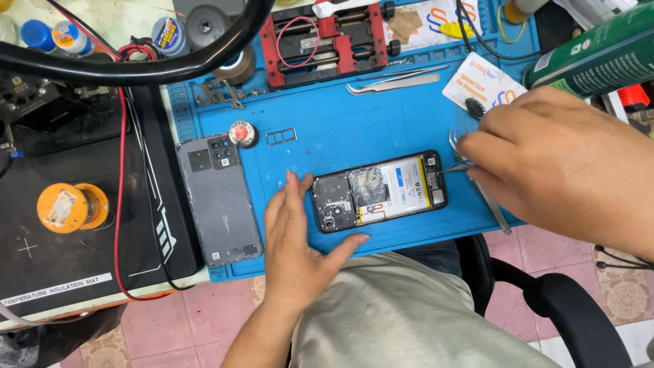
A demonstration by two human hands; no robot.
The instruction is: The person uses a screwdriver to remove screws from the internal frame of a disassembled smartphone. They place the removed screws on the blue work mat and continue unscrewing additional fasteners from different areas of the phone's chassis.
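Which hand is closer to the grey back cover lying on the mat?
The left hand. It rests just right of the grey back cover, steadying the opened phone. The right hand is far off at the phone's other end, holding tweezers.

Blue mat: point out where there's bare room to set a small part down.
The widest bare stretch of the blue mat lies between the red clamp jig, the tweezers and the opened phone. A narrower strip runs between the grey back cover and the left hand. It is crowded around the right hand.
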